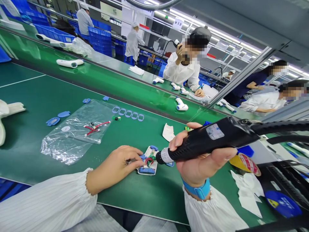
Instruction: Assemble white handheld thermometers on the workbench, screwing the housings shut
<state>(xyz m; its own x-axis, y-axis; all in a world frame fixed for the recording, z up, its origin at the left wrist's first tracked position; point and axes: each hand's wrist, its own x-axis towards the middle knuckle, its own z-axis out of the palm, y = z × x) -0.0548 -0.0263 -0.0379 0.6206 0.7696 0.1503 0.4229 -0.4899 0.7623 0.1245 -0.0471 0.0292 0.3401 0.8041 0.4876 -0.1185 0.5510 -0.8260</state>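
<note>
Showing a white shell (14,110) at the left edge of the frame, on the green bench (135,132). Going right, showing blue oval parts (52,121) near a clear plastic bag (65,151), and bearing red wires (93,130) on the bag. Resting the left grip (113,169) below centre, fingertips at an open white casing (153,165); being unable to tell whether clamped on it or only touching. Lining up five blue frames (128,113) above. Keeping the casing open side up just below centre, showing blue pieces and wiring inside. Placing a white cover (168,132) above right of it. Clamping the right grip (193,169) around a black power tool (212,138), pointing its nose at the casing's right side and blocking part of the bench behind. Showing a co-worker (173,72) at upper right, across the bench. Crowding the right with a tape roll (246,164), white paper (248,193) and a blue disc (282,203).
</note>
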